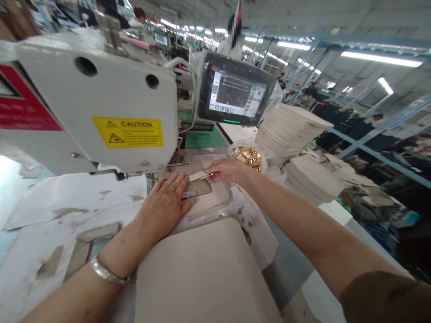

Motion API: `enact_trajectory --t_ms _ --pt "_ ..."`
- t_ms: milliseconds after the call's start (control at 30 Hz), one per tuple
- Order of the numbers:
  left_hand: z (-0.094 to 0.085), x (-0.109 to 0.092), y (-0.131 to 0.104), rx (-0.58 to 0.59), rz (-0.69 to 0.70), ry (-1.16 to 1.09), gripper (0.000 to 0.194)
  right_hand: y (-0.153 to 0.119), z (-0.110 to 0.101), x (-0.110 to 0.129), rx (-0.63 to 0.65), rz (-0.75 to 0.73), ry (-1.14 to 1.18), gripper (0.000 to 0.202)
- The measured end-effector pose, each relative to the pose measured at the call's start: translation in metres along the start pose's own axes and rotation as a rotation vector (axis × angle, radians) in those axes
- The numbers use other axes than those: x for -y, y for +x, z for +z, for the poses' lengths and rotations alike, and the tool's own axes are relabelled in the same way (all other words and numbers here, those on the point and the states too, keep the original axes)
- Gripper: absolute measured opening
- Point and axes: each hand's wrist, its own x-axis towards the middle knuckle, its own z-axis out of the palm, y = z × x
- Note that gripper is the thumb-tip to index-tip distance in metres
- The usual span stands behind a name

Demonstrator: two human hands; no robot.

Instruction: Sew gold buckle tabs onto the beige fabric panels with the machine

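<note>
My left hand (165,204) lies flat with fingers stretched on a beige panel and the clamp plate (204,187) under the sewing machine head (101,103). Just right of its fingertips, my right hand (224,171) pinches a narrow pale strip (198,176), with a small metal piece at the fingers. The beige panel (220,197) extends out from beneath the plate. Nearer to me lies a large beige panel (202,273) with rounded corners.
A bag of gold-coloured metal pieces (249,157) sits beyond my right hand. Stacks of beige panels (289,130) stand at the right. A control screen (235,92) rises behind the plate. An angular frame (81,251) lies at the left.
</note>
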Motion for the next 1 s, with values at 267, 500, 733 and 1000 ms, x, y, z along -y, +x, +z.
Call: enact_trajectory --t_ms 267,500,733,1000 --pt "0.0 0.0 0.001 -0.005 -0.01 -0.005 0.06 0.001 0.004 -0.004 -0.084 0.003 -0.021 0.026" --pt "0.001 0.001 0.0 -0.017 -0.001 -0.012 0.06 -0.006 0.02 -0.002 -0.215 -0.016 -0.23 0.028" --pt "0.003 -0.001 0.004 -0.03 0.064 0.004 0.057 -0.009 0.025 0.004 -0.269 0.043 -0.565 0.024" --pt "-0.007 -0.011 0.008 -0.048 0.1 0.016 0.049 -0.005 0.019 0.0 -0.247 0.029 -0.619 0.027"
